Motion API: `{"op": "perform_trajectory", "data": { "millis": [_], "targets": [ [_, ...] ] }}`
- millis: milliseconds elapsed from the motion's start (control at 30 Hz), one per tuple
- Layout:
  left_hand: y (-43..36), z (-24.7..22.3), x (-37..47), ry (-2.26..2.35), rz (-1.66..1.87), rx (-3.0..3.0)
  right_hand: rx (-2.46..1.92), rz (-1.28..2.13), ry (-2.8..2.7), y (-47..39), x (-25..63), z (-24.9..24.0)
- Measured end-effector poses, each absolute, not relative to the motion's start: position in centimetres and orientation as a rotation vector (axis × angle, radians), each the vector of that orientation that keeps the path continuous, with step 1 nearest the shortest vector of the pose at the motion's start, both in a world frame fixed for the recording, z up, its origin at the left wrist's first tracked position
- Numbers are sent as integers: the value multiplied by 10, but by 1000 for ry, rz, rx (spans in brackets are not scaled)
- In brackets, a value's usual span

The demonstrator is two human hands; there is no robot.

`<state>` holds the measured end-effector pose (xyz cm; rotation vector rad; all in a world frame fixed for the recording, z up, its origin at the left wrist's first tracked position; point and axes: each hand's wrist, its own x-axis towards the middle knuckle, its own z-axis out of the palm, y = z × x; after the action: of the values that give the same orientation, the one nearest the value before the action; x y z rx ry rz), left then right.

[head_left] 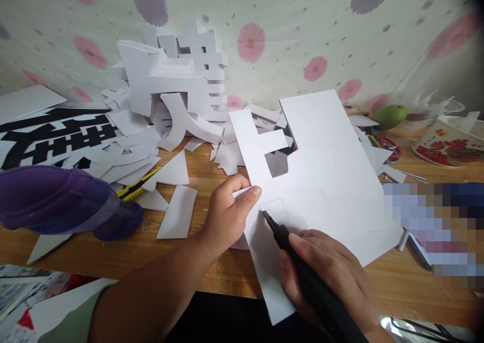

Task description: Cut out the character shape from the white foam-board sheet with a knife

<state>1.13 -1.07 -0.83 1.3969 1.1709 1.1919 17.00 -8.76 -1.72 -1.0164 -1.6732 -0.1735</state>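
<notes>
Cutter (317, 295): right hand (333, 262) | white board (333, 182): left hand (230, 211) | tub (446, 144): contents unclear

Board (328, 182) over the tabletop (401, 290), right of centre. Left hand (230, 209) on its left edge, right hand (333, 267) with cutter (298, 262) over its near part. Behind-left of board: cut-out assembly (170, 68), another cutout (176, 114) before it. Left of those: printed sheet (49, 144), scraps (132, 124) between. Tumbler (49, 199) far left, in front of the sheet; utility knife (138, 184) partly behind the tumbler. Tub (448, 144) far right, fruit (389, 116) just behind-left of it. Wall covering (282, 56) behind everything.
</notes>
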Motion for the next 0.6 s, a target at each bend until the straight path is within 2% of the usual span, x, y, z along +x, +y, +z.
{"op": "perform_trajectory", "data": {
  "millis": [100, 600],
  "targets": [
    [-10, -8, 12, 1167, 1195, 1408, -980, -276, -1753, -88, 171, -18],
    [-8, -7, 12, 1152, 1186, 1375, -921, -234, -1828, -93, 179, -16]
  ]
}}
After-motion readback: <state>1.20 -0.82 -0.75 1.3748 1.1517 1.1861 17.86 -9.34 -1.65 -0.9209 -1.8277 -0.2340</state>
